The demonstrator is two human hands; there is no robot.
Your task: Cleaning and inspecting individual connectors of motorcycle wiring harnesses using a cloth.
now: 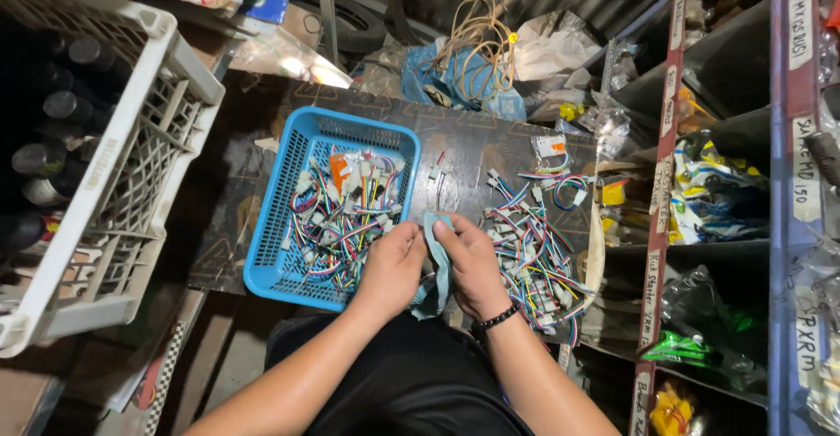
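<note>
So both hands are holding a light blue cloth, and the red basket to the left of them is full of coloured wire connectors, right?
Not quite: the basket is blue, not red, as the head view shows. The rest holds: the left hand and right hand hold a light blue cloth, and the basket holds coloured wire connectors.

cloth (439,265) | pale blue, crumpled | hanging, clutched between both hands

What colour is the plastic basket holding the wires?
Blue basket, seen clearly in the head view.

Dark patterned board (477,147) bearing a blue plastic basket (278,252); right of the basket, a loose pile of coloured wire connectors (534,252).
</note>
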